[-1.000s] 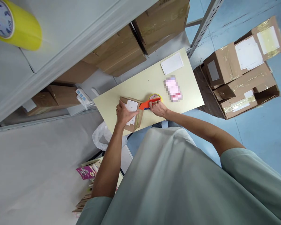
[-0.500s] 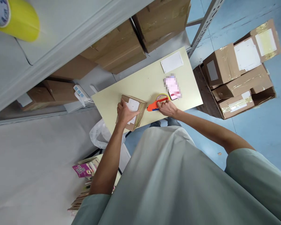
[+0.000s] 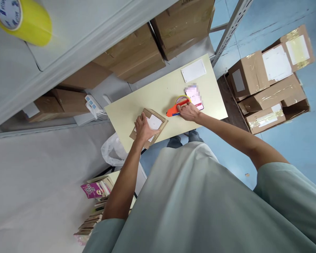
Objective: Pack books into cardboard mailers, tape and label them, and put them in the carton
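A small cardboard box point(image 3: 158, 133) with a white label point(image 3: 154, 122) lies on the pale yellow table point(image 3: 137, 96), turned at an angle near the front edge. My left hand point(image 3: 144, 128) grips it from the left, thumb stretched over the label, fingers on the far side. My right hand point(image 3: 188, 111) is wrapped round the handle of an orange tape dispenser point(image 3: 173, 110), which has blue on its underside and carries a yellow-rimmed tape roll point(image 3: 183, 97). The dispenser's tip points left, a little apart from the box's right edge. My right fingertips are partly hidden.
Right of the dispenser lies a lit phone point(image 3: 194, 95), with a white paper sheet point(image 3: 193, 71) behind it. Shelves hold large cartons point(image 3: 137, 52) and a yellow tape roll point(image 3: 35, 23). Taped boxes point(image 3: 268, 84) stand on the right floor; a plastic bag point(image 3: 113, 151) hangs at left.
The box has turned slightly and shifted right under my left hand. My right hand has moved the tape dispenser a little away from me, closer to the phone.
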